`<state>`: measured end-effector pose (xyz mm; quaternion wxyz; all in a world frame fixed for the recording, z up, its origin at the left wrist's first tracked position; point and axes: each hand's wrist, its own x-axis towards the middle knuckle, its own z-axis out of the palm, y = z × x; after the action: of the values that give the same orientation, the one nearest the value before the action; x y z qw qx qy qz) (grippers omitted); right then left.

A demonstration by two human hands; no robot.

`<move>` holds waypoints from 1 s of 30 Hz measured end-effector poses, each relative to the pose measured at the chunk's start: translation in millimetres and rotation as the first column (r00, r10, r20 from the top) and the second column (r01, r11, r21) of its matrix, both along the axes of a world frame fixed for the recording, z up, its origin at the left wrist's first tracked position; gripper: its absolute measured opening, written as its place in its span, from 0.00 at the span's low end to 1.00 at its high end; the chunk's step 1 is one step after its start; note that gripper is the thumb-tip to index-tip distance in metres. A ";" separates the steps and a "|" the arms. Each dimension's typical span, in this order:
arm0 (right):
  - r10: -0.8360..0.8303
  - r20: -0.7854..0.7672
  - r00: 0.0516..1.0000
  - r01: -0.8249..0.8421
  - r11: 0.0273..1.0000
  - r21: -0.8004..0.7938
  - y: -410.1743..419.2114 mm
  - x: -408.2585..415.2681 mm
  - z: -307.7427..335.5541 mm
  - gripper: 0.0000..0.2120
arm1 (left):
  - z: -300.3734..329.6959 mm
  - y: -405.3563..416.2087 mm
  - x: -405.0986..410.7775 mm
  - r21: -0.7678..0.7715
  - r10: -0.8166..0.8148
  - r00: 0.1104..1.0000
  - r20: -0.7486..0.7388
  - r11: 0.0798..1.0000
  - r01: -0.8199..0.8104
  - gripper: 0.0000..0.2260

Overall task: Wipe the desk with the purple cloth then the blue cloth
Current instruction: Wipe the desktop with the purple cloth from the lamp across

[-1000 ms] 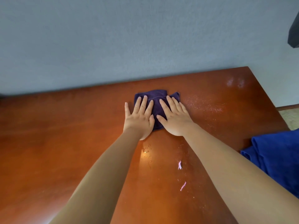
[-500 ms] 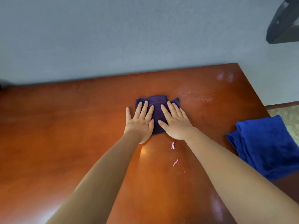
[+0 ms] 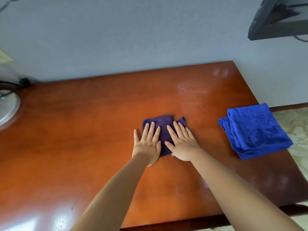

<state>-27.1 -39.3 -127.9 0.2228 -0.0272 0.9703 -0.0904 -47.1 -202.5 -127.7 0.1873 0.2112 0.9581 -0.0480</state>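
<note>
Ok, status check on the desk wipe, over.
Left hand and right hand flat, pressing purple cloth on desk. Blue cloth folded at right edge, untouched. White specks ahead. Nothing blocking.

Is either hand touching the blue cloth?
No. Both the left hand and right hand press flat on the purple cloth; the blue cloth lies apart.

Both forearms bare, no sleeves; left hand (image 3: 147,145) and right hand (image 3: 183,145) ringless.

Both hands hide much of the purple cloth (image 3: 164,129); frame edges crop the arms.
</note>
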 end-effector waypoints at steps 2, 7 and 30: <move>0.008 0.002 1.000 -0.008 1.000 0.001 -1.5 15.3 -0.2 0.31 | 1.0 -1.7 15.2 -0.001 0.000 1.000 0.006 1.000 0.000 0.25; 0.015 0.003 1.000 -0.015 1.000 0.005 -5.1 40.7 -0.7 0.32 | 2.6 -6.1 39.1 0.000 -0.003 1.000 0.022 1.000 0.003 0.25; -0.066 0.014 0.998 0.065 0.997 0.029 6.4 -65.8 -0.4 0.31 | -0.4 13.6 -77.0 -0.022 -0.066 0.997 -0.029 0.998 0.065 0.25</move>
<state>-92.9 -32.9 -128.2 0.2273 0.0084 0.9702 -0.0841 -124.1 -188.9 -128.1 0.1734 0.2397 0.9528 -0.0674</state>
